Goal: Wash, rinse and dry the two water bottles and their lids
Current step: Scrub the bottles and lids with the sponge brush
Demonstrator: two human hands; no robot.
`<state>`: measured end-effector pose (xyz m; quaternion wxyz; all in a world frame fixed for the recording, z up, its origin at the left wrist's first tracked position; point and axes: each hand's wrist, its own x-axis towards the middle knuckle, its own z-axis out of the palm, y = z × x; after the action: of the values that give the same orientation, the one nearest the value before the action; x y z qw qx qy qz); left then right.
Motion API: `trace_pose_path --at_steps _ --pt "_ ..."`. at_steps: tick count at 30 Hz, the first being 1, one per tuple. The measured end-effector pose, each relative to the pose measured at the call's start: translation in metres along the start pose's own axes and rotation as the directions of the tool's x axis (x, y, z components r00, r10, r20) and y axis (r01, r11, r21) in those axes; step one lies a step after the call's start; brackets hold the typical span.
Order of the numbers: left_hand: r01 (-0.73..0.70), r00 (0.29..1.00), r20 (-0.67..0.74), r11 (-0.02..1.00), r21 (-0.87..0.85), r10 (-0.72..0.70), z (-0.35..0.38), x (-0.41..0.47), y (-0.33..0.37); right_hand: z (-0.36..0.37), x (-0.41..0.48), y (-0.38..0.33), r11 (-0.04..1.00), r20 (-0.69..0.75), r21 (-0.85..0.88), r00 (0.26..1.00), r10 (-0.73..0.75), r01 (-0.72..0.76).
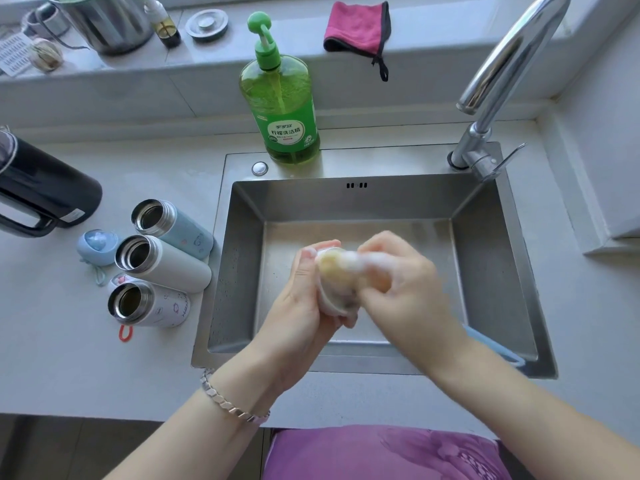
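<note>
Over the steel sink [242,258] my left hand [301,303] holds a white lid [333,304] covered in foam. My right hand [410,282] presses a yellow soapy sponge [337,268] into the lid; this hand is motion-blurred. Three open bottles lie on their sides on the counter left of the sink: a light blue bottle [180,226], a plain white bottle [169,263] and a white patterned bottle [156,306]. A light blue lid [97,245] rests beside them. Another lid [119,280] with a red loop [125,332] is mostly hidden behind the patterned bottle.
A green dish soap pump bottle [280,109] stands on the sink's back rim. The faucet [502,64] arches at the right. A pink cloth [356,27] lies on the ledge. A black kettle [41,188] sits far left. A light blue item [491,344] lies in the sink's front right.
</note>
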<state>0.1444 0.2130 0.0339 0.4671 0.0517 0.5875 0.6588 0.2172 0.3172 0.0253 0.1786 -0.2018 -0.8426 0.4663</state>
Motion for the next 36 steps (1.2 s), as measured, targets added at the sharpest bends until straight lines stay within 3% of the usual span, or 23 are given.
trace_pose_path --at_steps 2,6,10,15,18,22,25,28,32,36 --pt "-0.001 0.999 0.033 1.000 0.028 0.000 -0.001 -0.001 -0.001 -0.006 0.008 0.009 0.997 -0.018 0.021 0.997 0.078 -0.078" --pt "0.016 1.000 0.010 1.000 0.000 -0.016 -0.001 0.002 -0.001 -0.003 0.004 -0.004 0.999 0.030 -0.033 0.999 0.033 -0.032" --pt "0.000 1.000 0.012 0.999 0.051 -0.001 -0.001 0.003 0.000 -0.014 0.019 -0.001 0.950 0.023 0.197 0.970 0.244 -0.243" --pt "0.010 1.000 -0.009 0.999 0.052 -0.010 -0.003 0.005 0.000 -0.008 0.015 -0.006 0.998 0.016 -0.027 0.998 0.057 -0.057" --pt "-0.006 1.000 0.008 0.998 0.065 0.005 -0.004 0.005 0.000 -0.010 0.022 0.003 0.995 -0.011 -0.023 0.995 0.100 -0.100" --pt "0.003 1.000 0.015 0.999 0.043 -0.003 -0.005 0.005 0.004 -0.010 0.020 -0.003 0.992 0.040 -0.124 0.999 0.022 -0.017" --pt "-0.029 0.999 0.019 0.999 0.034 0.028 -0.006 0.006 0.006 -0.010 0.025 0.003 0.992 -0.006 -0.107 0.998 0.064 -0.065" --pt "-0.081 0.994 -0.071 0.997 -0.022 0.079 -0.006 0.008 0.012 -0.008 0.022 0.014 0.982 -0.029 -0.142 0.992 0.125 -0.128" --pt "-0.097 0.986 -0.138 0.995 -0.026 0.093 -0.004 0.010 0.011 -0.003 -0.002 -0.005 0.997 0.037 -0.064 0.998 0.052 -0.049" --pt "-0.079 0.992 -0.099 0.996 0.046 0.084 0.000 0.008 0.007 -0.001 0.003 -0.010 0.998 0.029 0.025 0.998 0.049 -0.050"
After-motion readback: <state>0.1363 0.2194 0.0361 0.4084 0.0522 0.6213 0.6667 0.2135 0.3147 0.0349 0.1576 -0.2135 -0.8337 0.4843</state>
